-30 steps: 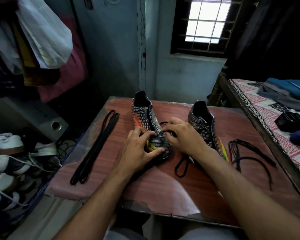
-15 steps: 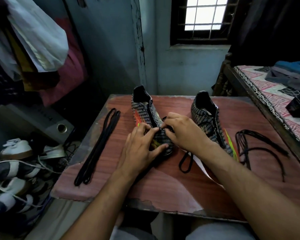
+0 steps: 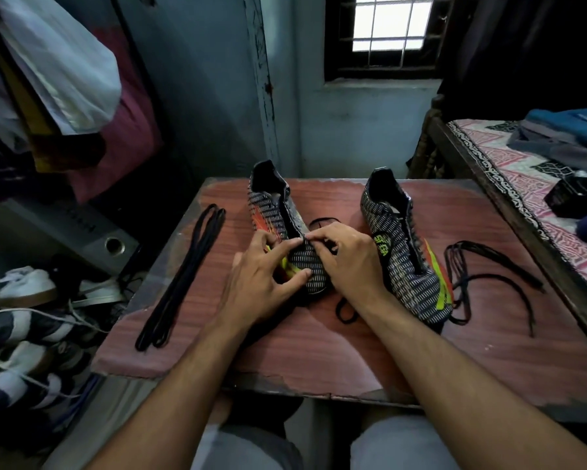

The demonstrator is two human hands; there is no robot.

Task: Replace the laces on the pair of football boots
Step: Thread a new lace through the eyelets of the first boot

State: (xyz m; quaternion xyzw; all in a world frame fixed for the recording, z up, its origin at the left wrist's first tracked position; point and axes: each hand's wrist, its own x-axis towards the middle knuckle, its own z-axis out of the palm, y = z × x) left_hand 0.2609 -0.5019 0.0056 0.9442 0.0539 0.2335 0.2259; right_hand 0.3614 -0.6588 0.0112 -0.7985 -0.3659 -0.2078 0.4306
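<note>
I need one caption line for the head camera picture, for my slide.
Both hands work a black lace at the left boot's toe.

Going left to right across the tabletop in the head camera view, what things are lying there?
folded black lace → left boot, gripped at the toe by the left hand with the right hand working at its lace holes → right boot → loose black laces near the right edge.

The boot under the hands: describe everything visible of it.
The left boot is black with a pale dashed weave and orange and yellow-green side stripes. It stands upright on the wooden table, collar away from the person, toe towards them. The left hand grips its toe; the right hand pinches at its lacing. A black lace trails beside it.
</note>
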